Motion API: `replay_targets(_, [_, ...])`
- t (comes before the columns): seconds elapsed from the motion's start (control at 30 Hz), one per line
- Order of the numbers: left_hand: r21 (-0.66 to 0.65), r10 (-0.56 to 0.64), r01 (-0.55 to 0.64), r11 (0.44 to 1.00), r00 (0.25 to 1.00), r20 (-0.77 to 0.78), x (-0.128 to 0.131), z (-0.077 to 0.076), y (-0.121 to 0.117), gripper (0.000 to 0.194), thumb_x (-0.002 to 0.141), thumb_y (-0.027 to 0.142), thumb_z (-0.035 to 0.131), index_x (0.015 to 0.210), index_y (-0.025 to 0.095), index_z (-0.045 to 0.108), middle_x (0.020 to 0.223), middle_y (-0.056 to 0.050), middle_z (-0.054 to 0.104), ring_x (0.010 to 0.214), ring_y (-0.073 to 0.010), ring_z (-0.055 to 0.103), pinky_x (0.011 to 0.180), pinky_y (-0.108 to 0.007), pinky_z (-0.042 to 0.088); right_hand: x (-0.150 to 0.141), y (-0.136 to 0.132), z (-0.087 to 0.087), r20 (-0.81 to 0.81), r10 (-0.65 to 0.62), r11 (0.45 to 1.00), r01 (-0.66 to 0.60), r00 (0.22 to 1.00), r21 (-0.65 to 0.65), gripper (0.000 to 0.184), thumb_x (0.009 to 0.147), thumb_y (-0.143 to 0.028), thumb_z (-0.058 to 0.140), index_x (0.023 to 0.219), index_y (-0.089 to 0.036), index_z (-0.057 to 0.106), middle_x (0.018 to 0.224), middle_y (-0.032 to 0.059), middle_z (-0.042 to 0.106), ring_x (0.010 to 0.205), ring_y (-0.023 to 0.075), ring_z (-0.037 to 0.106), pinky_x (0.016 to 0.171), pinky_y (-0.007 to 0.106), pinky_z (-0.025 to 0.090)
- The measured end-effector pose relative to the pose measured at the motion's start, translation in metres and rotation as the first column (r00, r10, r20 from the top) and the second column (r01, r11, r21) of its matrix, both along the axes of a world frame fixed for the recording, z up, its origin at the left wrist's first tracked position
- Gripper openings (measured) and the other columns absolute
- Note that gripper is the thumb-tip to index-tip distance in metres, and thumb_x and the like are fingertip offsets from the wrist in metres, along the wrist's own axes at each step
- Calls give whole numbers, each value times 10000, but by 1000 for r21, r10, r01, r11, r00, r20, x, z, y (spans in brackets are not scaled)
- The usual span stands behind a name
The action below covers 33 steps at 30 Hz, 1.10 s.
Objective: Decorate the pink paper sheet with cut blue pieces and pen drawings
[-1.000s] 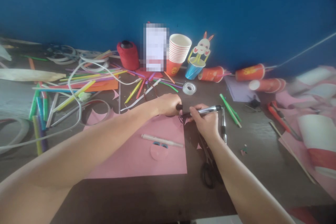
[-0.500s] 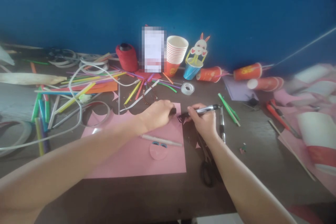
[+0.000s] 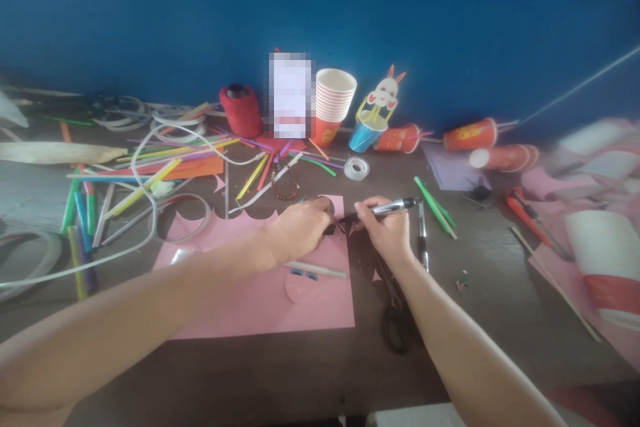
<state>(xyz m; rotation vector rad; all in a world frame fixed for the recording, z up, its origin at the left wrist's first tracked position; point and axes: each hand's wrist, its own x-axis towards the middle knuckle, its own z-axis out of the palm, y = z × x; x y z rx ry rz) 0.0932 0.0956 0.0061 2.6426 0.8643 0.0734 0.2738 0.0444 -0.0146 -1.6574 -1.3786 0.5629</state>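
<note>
My left hand [image 3: 306, 227] is closed on a small black round object [image 3: 329, 219], pressed to the upper right of a pink paper sheet [image 3: 240, 317]; its exact kind is unclear. Against that object's right side points the dark tip of a pen [image 3: 393, 208], pinched in my right hand [image 3: 389, 230]. Short dark marks show on the paper near the tip. Below my left hand lie a pale thin stick [image 3: 325, 270] and a pink paper disc [image 3: 301, 289] with two blue-rimmed eyes. Black scissors [image 3: 394, 330] lie partly under my right forearm, by a second pen [image 3: 423, 237].
Along the blue wall stand a red spool [image 3: 241, 113], stacked paper cups [image 3: 334, 107] and a blue cup [image 3: 367, 132] bearing a rabbit figure. Coloured strips [image 3: 145, 190] and a white cable [image 3: 143, 247] spread leftward. A red cutter [image 3: 537, 223] and large cup [image 3: 607, 267] lie right.
My left hand has come slightly down and tilted, showing more of the black object. The pen in my right hand has shifted a little left, its tip nearer that object.
</note>
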Motion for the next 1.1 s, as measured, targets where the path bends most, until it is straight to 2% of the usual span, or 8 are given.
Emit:
replay_targets(0.37, [-20,-8,8,1000,1000,15,2,-1,4,282,785,107,444,923,191,674,935,-63,591,831,-190,602,706,-284,477,0,0,-2,5,12,1000,-12,1000,5,236,770,-415,603,685,-195,612,544,-21,632,532,145,595,574,241,431])
replay_targets(0.63, [-68,0,3,998,999,45,2,0,7,234,777,107,463,896,160,657,907,-74,618,871,-202,606,766,-297,471,0,1,-5,-51,19,1000,-19,999,-5,254,761,-440,603,686,-197,609,525,-20,615,520,152,592,554,249,436])
replay_targets(0.8, [-60,-47,50,997,997,57,1,0,9,240,783,107,454,892,177,656,933,-57,612,873,-188,604,764,-288,470,-2,1,-4,-64,29,1000,-28,998,9,245,761,-424,606,668,-197,610,507,-26,603,490,141,580,525,240,422])
replay_targets(0.97, [-5,-55,55,998,998,-35,-4,9,2,250,762,80,455,903,166,643,920,-65,598,855,-198,602,741,-307,473,-3,0,1,-158,-15,999,22,987,40,229,774,-404,599,677,-196,600,457,-38,583,450,132,574,514,233,430])
replay_targets(1.1, [31,-100,106,994,985,-139,-14,20,-16,250,749,60,457,880,162,643,930,-71,590,852,-197,593,713,-304,475,0,-1,3,-218,-65,986,96,974,134,234,789,-402,585,677,-196,570,419,-52,529,416,124,547,486,231,425])
